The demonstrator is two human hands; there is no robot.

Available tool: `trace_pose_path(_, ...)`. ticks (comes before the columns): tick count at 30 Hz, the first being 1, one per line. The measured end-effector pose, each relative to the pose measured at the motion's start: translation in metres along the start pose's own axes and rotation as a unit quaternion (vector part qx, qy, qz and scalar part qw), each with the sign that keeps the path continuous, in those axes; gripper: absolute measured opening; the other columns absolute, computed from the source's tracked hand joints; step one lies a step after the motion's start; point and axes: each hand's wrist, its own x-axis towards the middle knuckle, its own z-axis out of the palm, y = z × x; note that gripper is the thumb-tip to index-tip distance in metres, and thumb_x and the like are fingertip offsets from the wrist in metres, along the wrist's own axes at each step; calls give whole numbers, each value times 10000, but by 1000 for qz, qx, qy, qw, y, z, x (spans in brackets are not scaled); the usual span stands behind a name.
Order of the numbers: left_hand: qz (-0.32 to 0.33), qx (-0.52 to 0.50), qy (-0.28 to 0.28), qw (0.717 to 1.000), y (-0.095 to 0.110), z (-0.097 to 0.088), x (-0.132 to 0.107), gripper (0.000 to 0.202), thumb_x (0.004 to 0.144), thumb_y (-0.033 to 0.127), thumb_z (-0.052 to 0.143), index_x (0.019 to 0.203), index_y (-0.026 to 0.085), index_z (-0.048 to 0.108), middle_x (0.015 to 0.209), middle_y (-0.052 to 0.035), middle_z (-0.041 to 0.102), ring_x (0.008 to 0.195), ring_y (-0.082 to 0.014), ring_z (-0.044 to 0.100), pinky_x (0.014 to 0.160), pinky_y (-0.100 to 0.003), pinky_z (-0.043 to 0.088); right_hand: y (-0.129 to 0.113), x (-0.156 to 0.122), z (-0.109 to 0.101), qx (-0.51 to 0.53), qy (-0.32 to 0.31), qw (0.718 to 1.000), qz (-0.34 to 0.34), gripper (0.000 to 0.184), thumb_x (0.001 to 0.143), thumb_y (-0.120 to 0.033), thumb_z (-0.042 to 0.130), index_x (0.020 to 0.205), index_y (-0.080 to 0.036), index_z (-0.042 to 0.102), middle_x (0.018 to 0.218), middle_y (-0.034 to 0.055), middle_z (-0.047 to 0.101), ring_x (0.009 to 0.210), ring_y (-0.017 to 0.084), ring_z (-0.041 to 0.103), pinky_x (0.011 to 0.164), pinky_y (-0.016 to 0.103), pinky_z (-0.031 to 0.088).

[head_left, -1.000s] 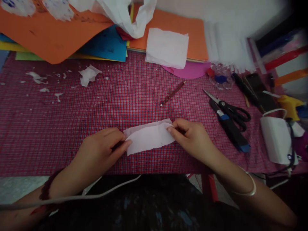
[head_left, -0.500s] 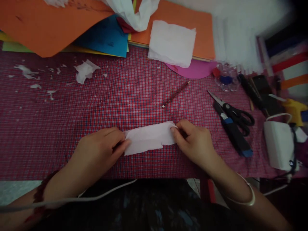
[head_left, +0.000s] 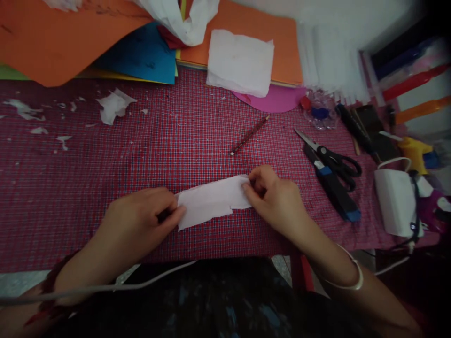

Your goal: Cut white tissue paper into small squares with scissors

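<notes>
A strip of white paper [head_left: 211, 199] with torn, uneven edges and a notch in its lower side stretches between my two hands, just above or on the checked cloth. My left hand [head_left: 141, 218] pinches its left end between thumb and fingers. The right end is gripped the same way by my right hand [head_left: 276, 199]. Beyond the strip lies a thin dark pencil-like stick [head_left: 249, 136], slanted on the cloth. To the right of my right hand are black-handled scissors [head_left: 334, 162] and a black and blue utility knife [head_left: 333, 190], lying against each other.
A red checked cloth [head_left: 158, 155] covers the table. Torn white scraps [head_left: 114, 105] lie at the left. Orange paper [head_left: 70, 37], blue paper [head_left: 141, 56] and a folded white sheet [head_left: 240, 63] are at the back. A white device with a cable [head_left: 396, 199] stands at the right.
The whole scene has shifted slightly left in view as the camera turned. Both hands keep their pinch on the paper strip, which tilts a little more.
</notes>
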Motion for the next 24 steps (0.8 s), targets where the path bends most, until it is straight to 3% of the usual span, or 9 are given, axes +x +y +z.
trace_pose_path(6, -4, 39, 9, 999, 0, 4, -3, 271, 916, 358, 580, 697, 201, 548, 668, 5, 589, 590, -139, 532, 553, -278, 373, 1, 0, 1, -6, 14, 1000, -16, 149, 893, -329, 548, 986, -217, 582, 625, -12, 604, 510, 163, 554, 523, 280, 324)
trace_pose_path(8, 8, 75, 42, 996, 1, 5, -4, 157, 913, 343, 598, 852, 200, 619, 789, -25, 640, 688, -170, 594, 587, -287, 433, 0, -1, 2, -13, 16, 1000, -18, 149, 890, -325, 550, 987, -216, 579, 625, -16, 602, 508, 165, 560, 515, 276, 321)
trace_pose_path(9, 34, 97, 63, 993, 2, 5, -4, 136, 918, 307, 594, 983, 198, 643, 916, -56, 670, 807, -200, 630, 657, -305, 481, 0, -1, 3, -19, 19, 999, -18, 146, 887, -321, 552, 983, -215, 578, 625, -19, 601, 507, 167, 563, 509, 274, 317)
trace_pose_path(11, 126, 144, 83, 978, 3, 6, -5, 338, 923, 186, 561, 1255, 235, 601, 1256, -112, 624, 1143, -269, 591, 902, -391, 501, 0, 0, 5, -34, 22, 999, -19, 145, 879, -306, 557, 988, -211, 577, 623, -24, 597, 504, 172, 567, 497, 271, 311)
trace_pose_path(14, 249, 200, 38, 947, 5, 6, -2, 582, 887, 62, 527, 1398, 340, 527, 1534, -86, 440, 1408, -318, 392, 1116, -517, 356, 2, -1, 6, -47, 24, 998, -36, 151, 881, -263, 558, 1016, -201, 584, 623, -28, 596, 498, 173, 567, 487, 271, 325)
trace_pose_path(17, 265, 226, -14, 937, 6, 7, 4, 598, 874, 69, 535, 1394, 364, 550, 1568, -69, 418, 1434, -327, 364, 1147, -542, 307, 2, -5, 2, -27, 68, 992, -103, 219, 900, -193, 535, 1110, -197, 594, 782, 15, 671, 608, 176, 623, 531, 280, 417)
trace_pose_path(20, 257, 229, -34, 938, 7, 9, 9, 577, 879, 86, 535, 1375, 380, 571, 1567, -63, 428, 1438, -329, 361, 1152, -559, 292, -7, -12, -5, 4, 131, 966, -222, 271, 940, -162, 502, 1189, -190, 602, 1035, 86, 696, 874, 203, 672, 709, 319, 533)
trace_pose_path(22, 256, 222, -41, 940, 6, 10, 11, 568, 877, 89, 537, 1364, 380, 580, 1573, -55, 420, 1441, -324, 358, 1157, -563, 284, -16, -15, -7, 6, 106, 945, -310, 247, 965, -193, 501, 1176, -183, 629, 1118, 106, 692, 1025, 228, 656, 848, 367, 550)
trace_pose_path(24, 246, 209, -40, 946, 5, 10, 13, 560, 875, 87, 531, 1368, 347, 577, 1576, -64, 415, 1433, -316, 370, 1158, -547, 297, -22, -16, -5, -13, 42, 934, -355, 249, 973, -234, 522, 1180, -178, 649, 1176, 112, 689, 1113, 258, 631, 937, 424, 535)
